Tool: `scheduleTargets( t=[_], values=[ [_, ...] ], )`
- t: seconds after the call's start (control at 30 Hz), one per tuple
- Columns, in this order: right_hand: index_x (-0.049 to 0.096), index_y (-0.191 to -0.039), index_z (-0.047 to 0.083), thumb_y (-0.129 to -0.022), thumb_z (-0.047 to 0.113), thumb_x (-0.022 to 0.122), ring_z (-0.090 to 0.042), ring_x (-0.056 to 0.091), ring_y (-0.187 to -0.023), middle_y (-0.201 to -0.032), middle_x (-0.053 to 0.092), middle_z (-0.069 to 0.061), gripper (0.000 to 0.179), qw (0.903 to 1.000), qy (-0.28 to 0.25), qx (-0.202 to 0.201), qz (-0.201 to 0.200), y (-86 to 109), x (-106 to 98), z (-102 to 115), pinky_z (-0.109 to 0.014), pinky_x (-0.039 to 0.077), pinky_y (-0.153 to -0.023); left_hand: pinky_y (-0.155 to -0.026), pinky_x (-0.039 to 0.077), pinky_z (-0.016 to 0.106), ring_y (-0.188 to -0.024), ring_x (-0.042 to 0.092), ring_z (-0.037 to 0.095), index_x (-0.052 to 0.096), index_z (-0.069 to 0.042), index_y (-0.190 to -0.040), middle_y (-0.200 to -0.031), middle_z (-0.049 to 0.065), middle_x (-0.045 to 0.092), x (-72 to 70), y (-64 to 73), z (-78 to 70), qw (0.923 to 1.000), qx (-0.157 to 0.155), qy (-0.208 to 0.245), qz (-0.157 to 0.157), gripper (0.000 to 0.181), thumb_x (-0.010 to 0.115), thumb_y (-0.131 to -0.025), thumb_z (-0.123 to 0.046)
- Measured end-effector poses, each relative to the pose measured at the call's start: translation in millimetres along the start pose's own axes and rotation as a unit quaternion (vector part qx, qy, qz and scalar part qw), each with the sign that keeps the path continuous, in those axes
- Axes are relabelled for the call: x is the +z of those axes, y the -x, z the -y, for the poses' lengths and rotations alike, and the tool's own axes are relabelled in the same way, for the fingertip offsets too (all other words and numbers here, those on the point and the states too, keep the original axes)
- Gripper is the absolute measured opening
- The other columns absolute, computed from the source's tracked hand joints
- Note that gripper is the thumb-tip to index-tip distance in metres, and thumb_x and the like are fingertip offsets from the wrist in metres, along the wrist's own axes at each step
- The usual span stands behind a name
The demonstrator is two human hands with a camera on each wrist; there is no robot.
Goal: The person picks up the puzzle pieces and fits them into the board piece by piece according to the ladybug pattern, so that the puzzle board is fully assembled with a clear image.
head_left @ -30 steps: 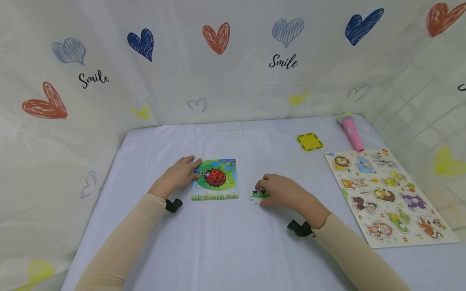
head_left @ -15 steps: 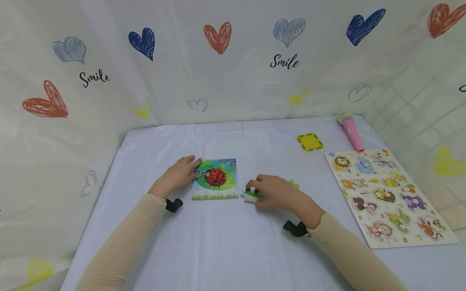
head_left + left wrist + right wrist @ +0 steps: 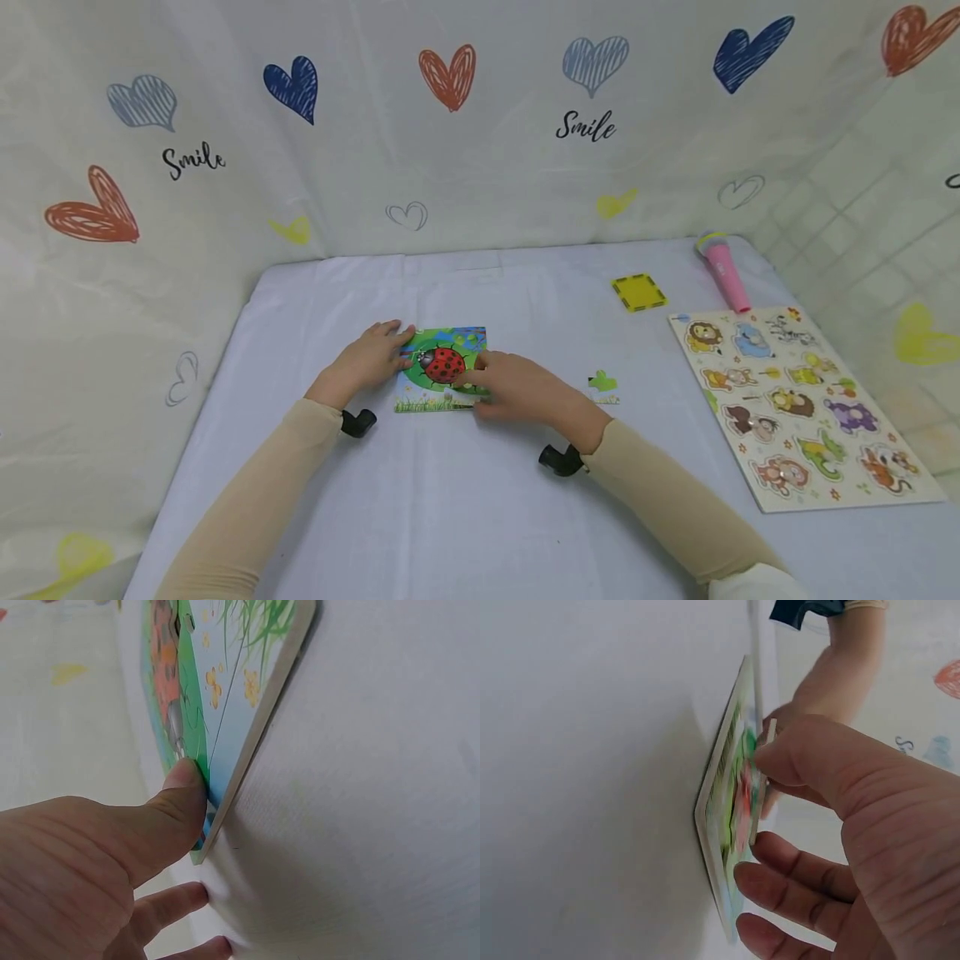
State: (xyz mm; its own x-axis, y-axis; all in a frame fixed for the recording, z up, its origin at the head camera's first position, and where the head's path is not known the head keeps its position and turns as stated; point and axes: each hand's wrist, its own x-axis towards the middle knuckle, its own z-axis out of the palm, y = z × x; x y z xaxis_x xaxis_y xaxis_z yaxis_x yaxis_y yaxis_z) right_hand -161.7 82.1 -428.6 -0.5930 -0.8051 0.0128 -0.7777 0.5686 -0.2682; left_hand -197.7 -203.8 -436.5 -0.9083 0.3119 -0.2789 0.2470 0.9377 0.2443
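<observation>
A square ladybug jigsaw puzzle (image 3: 431, 392) lies flat on the white cloth. At its left edge rests my left hand (image 3: 366, 360); the left wrist view has the thumb (image 3: 185, 780) on the board's corner and the other fingers spread past it. Over the puzzle's right side, my right hand (image 3: 525, 387) pinches a thin puzzle piece (image 3: 772, 732), seen edge-on in the right wrist view, slightly above the board. That hand covers part of the puzzle's right side. Another puzzle piece (image 3: 603, 382), green with a pale lower edge, lies to the right of the right hand.
An animal peg board (image 3: 806, 408) lies at the right of the table. Behind it is a pink toy microphone (image 3: 726, 275), with a yellow square tile (image 3: 638, 292) to its left. A heart-printed cloth (image 3: 495, 167) hangs behind the table.
My right hand has moved left with the puzzle piece, from the cloth to over the puzzle's right side. The loose piece to the right has come into full view. My left hand has stayed put.
</observation>
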Motion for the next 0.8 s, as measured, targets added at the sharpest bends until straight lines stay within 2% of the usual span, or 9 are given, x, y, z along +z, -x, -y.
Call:
scheduleTargets(
  t=[0.13, 0.27, 0.4, 0.6, 0.8],
  values=[
    [0.07, -0.13, 0.028, -0.094, 0.022, 0.073, -0.015, 0.055, -0.083, -0.106, 0.062, -0.004, 0.036, 0.9998, 0.004, -0.019, -0.001, -13.7, 4, 5, -0.03, 0.051, -0.074, -0.121, 0.029, 0.064, -0.155, 0.02, 0.048, 0.032, -0.017, -0.164, -0.169, 0.02, 0.025, 0.2, -0.7, 0.9, 1.0, 0.002, 0.0, -0.001, 0.07, 0.061, -0.104, -0.038],
    [0.07, -0.132, 0.03, -0.096, 0.024, 0.071, -0.015, 0.056, -0.09, -0.111, 0.063, -0.003, 0.036, 0.9998, 0.005, -0.015, 0.011, -25.2, 7, 8, -0.031, 0.053, -0.08, -0.121, 0.029, 0.063, -0.156, 0.02, 0.048, 0.032, -0.017, -0.164, -0.169, 0.02, 0.025, 0.0, -0.6, 0.6, 1.0, 0.001, -0.002, 0.0, 0.07, 0.061, -0.104, -0.039],
    [0.072, -0.131, 0.029, -0.097, 0.022, 0.07, -0.015, 0.054, -0.089, -0.107, 0.064, -0.002, 0.034, 0.9995, 0.01, -0.024, 0.02, -33.5, 10, 9, -0.029, 0.051, -0.08, -0.121, 0.029, 0.064, -0.156, 0.02, 0.048, 0.032, -0.017, -0.164, -0.169, 0.02, 0.025, -0.7, -0.2, -0.3, 1.0, -0.001, -0.002, 0.003, 0.07, 0.061, -0.104, -0.039],
    [0.073, -0.128, 0.031, -0.096, 0.02, 0.069, -0.014, 0.051, -0.085, -0.103, 0.062, -0.002, 0.034, 0.9993, 0.011, -0.022, 0.03, -38.2, 11, 11, -0.027, 0.049, -0.075, -0.12, 0.03, 0.065, -0.156, 0.02, 0.048, 0.032, -0.017, -0.164, -0.169, 0.02, 0.025, -2.1, 0.3, -1.4, 1.0, -0.002, -0.004, 0.006, 0.07, 0.061, -0.104, -0.039],
    [0.073, -0.129, 0.03, -0.097, 0.023, 0.071, -0.015, 0.054, -0.09, -0.108, 0.062, -0.002, 0.033, 0.9993, 0.018, -0.018, 0.028, -39.8, 12, 11, -0.029, 0.051, -0.081, -0.12, 0.03, 0.064, -0.156, 0.02, 0.048, 0.032, -0.017, -0.164, -0.169, 0.021, 0.025, -2.5, 0.7, -2.0, 1.0, -0.001, -0.005, 0.004, 0.07, 0.061, -0.104, -0.038]
  ],
)
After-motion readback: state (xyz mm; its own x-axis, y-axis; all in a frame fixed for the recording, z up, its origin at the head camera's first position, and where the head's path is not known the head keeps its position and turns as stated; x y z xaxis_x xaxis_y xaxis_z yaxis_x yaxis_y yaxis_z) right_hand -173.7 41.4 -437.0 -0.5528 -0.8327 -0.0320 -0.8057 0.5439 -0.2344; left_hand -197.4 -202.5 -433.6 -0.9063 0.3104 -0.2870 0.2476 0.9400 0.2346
